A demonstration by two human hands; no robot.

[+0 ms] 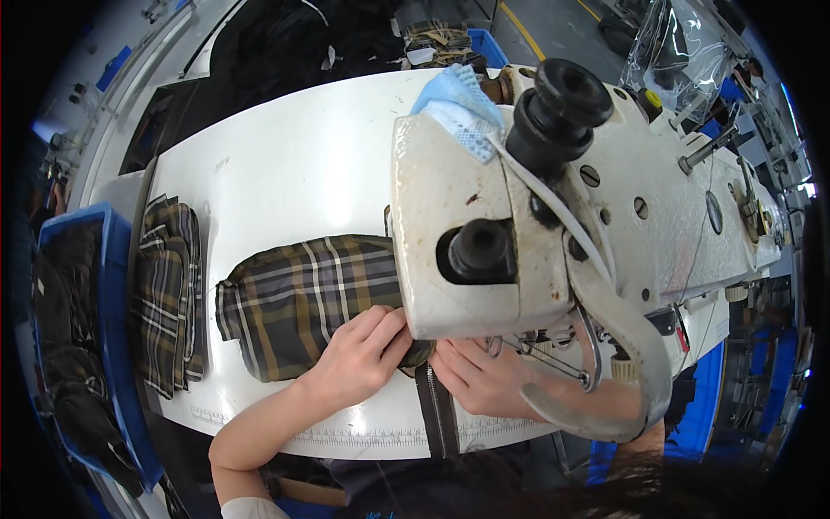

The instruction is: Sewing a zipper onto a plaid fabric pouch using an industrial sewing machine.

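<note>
A white industrial sewing machine (536, 285) reaches in from the right over the white table. Close to its front end, my left hand (367, 355) is closed, fingers bent together on the near right edge of a plaid fabric piece (298, 298) that lies on the table. A black zipper (437, 411) runs from between my hands down past the table's near edge. My right hand (484, 376) is closed at the zipper's upper end, its fingertips at the fabric's edge. The machine head hides the needle area and part of the fabric.
Folded plaid pieces (169, 294) are stacked at the table's left edge. Beyond it stands a blue crate (112, 320) with dark cloth inside. Black fabric (285, 48) lies past the far edge. A light blue cloth (458, 108) rests on the machine. A printed ruler (346, 432) follows the near edge.
</note>
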